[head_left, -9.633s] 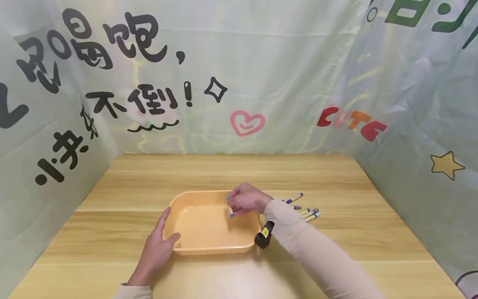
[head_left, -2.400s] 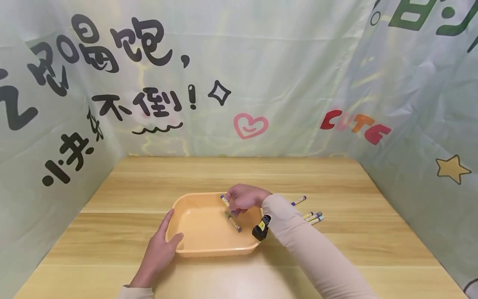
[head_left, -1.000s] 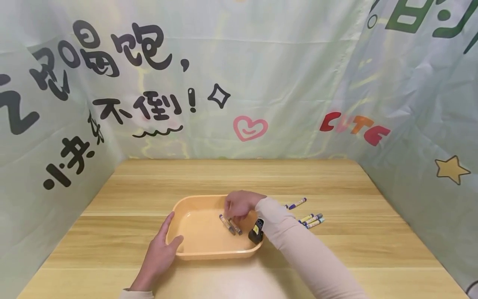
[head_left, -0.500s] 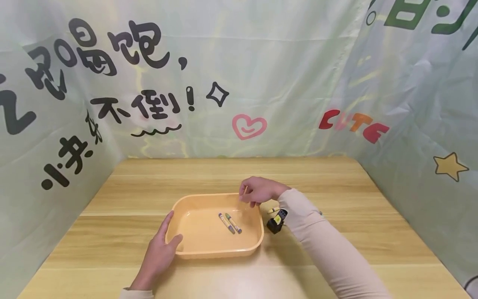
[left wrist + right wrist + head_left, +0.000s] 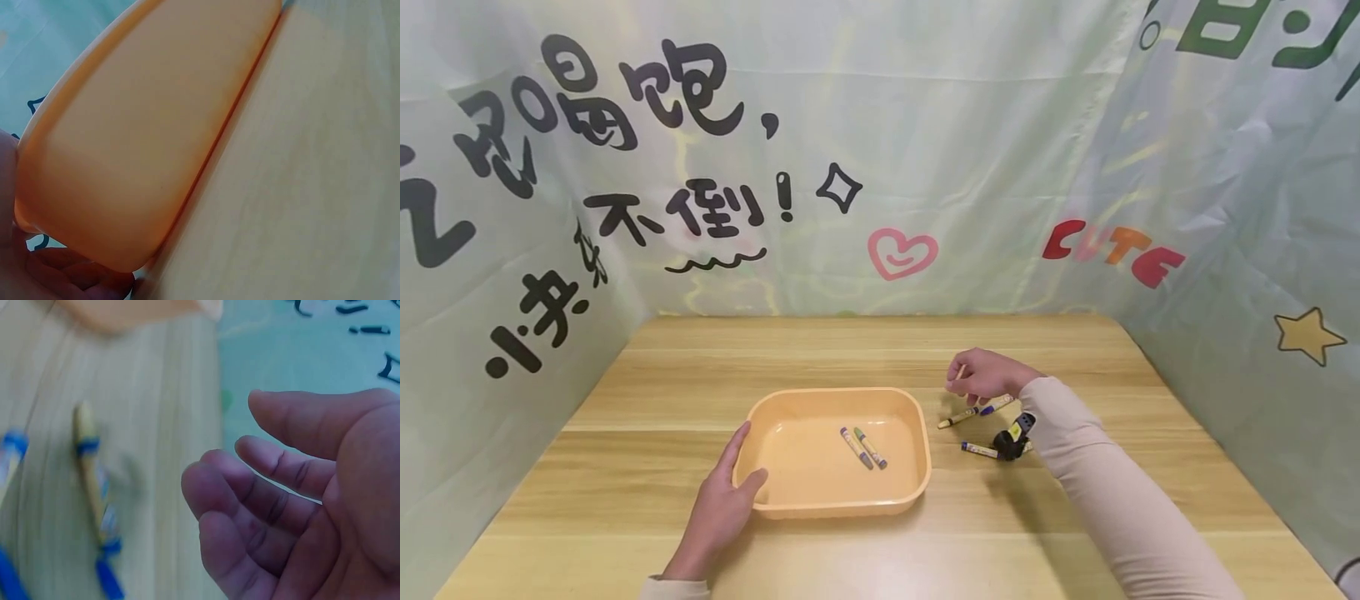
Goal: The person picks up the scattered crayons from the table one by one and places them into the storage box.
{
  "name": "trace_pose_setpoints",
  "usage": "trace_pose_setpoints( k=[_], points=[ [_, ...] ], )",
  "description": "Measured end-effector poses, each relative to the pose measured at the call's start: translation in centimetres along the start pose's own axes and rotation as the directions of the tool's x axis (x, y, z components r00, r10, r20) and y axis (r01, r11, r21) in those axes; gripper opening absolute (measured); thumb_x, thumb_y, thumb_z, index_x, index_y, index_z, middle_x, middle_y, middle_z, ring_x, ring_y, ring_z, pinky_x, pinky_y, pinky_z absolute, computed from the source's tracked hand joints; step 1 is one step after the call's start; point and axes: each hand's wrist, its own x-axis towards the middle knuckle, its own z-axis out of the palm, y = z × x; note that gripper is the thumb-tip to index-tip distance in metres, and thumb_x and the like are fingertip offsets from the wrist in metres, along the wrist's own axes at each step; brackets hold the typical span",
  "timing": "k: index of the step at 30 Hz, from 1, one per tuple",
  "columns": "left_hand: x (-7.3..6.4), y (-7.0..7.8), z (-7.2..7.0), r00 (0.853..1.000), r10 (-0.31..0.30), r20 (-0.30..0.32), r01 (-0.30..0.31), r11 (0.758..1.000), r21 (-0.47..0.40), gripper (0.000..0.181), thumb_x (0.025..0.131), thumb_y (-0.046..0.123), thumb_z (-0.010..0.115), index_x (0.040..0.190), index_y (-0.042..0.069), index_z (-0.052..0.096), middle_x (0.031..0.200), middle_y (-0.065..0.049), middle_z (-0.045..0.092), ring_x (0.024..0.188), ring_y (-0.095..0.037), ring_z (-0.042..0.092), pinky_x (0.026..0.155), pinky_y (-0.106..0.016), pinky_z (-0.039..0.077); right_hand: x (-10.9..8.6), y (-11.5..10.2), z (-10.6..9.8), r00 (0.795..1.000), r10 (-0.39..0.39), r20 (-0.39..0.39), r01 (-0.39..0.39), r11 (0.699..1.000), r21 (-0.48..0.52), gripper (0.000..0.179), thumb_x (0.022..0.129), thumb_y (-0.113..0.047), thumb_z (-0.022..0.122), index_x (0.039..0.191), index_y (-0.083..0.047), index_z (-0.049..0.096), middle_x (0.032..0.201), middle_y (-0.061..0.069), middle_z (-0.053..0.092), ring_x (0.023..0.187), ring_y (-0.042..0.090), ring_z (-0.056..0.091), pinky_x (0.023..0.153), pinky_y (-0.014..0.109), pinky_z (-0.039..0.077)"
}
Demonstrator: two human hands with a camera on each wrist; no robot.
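The left hand (image 5: pixel 721 504) grips the peach tray (image 5: pixel 797 471) at its left end, thumb over the rim and the other fingers outside the wall, with the tray stretching away toward two o'clock. Inside, two crayons (image 5: pixel 856 448) lie side by side, between two and three o'clock from that thumb. They lie well apart from the right hand (image 5: pixel 988 373), at eight o'clock from its fingertips. That hand is released, its fingers loosely bent above the table (image 5: pixel 820 354). Directly below, at six o'clock, lies a yellow-tipped crayon (image 5: pixel 958 417); a blue-tipped crayon (image 5: pixel 997 406) lies toward four, and a blue-ended crayon (image 5: pixel 981 451) between five and six.

The left wrist view shows only the tray's outer wall, cut off at the top, so its contents are hidden; some left fingertips disappear behind it. Whether the yellow-tipped and blue-tipped crayons touch is hard to tell, the right wrist view being blurred. The black wrist camera (image 5: pixel 1011 439) covers part of what lies at five o'clock from the right hand.
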Motion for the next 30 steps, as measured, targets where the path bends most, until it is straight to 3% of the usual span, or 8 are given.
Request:
trace_pose_setpoints(
  k=[6,10,15,18,22,26,30],
  points=[
    [0.0,0.0,-0.1,1.000,-0.006,0.002,0.006,1.000,0.000,0.073,0.097,0.016,0.054,0.157,0.027,0.014,0.159,-0.018,0.015,0.041,-0.004,0.030,0.037,-0.017,0.028,-0.4,2.4,-0.5,0.997,0.073,-0.010,-0.073,0.996,-0.048,0.013,0.096,-0.014,0.058,0.100,-0.002,0.056,0.076,0.012,0.064,0.058,0.016,0.054,0.054,0.030,0.044],
    [0.1,0.0,-0.1,1.000,-0.001,0.001,0.001,1.000,0.001,0.073,0.097,0.017,0.054,0.157,0.028,0.014,0.159,-0.017,0.015,0.041,-0.004,0.029,0.037,-0.017,0.028,-1.0,3.9,-0.8,0.998,0.065,-0.028,-0.068,0.985,-0.158,0.011,0.095,-0.012,0.058,0.097,-0.002,0.057,0.061,0.006,0.058,0.051,0.012,0.049,0.052,0.027,0.044],
    [0.1,-0.1,-0.1,1.000,0.006,-0.003,-0.006,1.000,0.007,0.073,0.097,0.017,0.054,0.157,0.027,0.015,0.159,-0.018,0.016,0.041,-0.004,0.028,0.037,-0.017,0.027,-1.8,5.4,-0.9,0.997,-0.001,-0.076,-0.026,0.935,-0.353,0.008,0.088,-0.009,0.063,0.095,-0.004,0.062,0.078,0.006,0.062,0.058,0.013,0.049,0.062,0.032,0.046],
    [0.1,-0.1,-0.1,1.000,0.010,-0.003,-0.010,1.000,0.003,0.073,0.097,0.016,0.055,0.157,0.027,0.015,0.159,-0.018,0.015,0.041,-0.004,0.028,0.037,-0.017,0.027,-2.1,6.1,-0.7,0.994,0.019,-0.103,-0.055,0.932,-0.359,0.012,0.083,-0.005,0.068,0.094,-0.007,0.065,0.082,0.006,0.061,0.062,0.016,0.050,0.064,0.033,0.045],
    [0.1,-0.3,-0.1,1.000,0.011,-0.001,-0.011,1.000,-0.005,0.073,0.097,0.017,0.055,0.157,0.027,0.015,0.160,-0.017,0.014,0.041,-0.004,0.028,0.037,-0.017,0.028,-2.0,6.8,-0.2,0.991,0.053,-0.127,-0.089,0.949,-0.303,0.013,0.082,-0.002,0.070,0.092,-0.007,0.064,0.065,0.002,0.057,0.059,0.017,0.051,0.061,0.032,0.044],
    [0.0,-0.3,-0.1,1.000,0.008,0.001,-0.008,1.000,-0.005,0.073,0.097,0.017,0.055,0.157,0.026,0.014,0.159,-0.018,0.014,0.040,-0.004,0.029,0.037,-0.017,0.027,-1.8,7.0,0.0,0.989,0.059,-0.138,-0.098,0.950,-0.297,0.011,0.083,-0.003,0.071,0.089,-0.009,0.063,0.062,0.000,0.055,0.058,0.016,0.050,0.061,0.031,0.043],
    [0.1,-0.2,-0.1,1.000,0.011,0.001,-0.011,1.000,0.003,0.073,0.097,0.018,0.055,0.157,0.027,0.014,0.160,-0.015,0.015,0.041,-0.005,0.028,0.037,-0.017,0.029,-1.9,6.9,-0.3,0.988,0.053,-0.145,-0.098,0.941,-0.324,0.010,0.084,-0.006,0.072,0.086,-0.010,0.063,0.067,0.001,0.058,0.060,0.018,0.050,0.064,0.033,0.044]
  ],
)
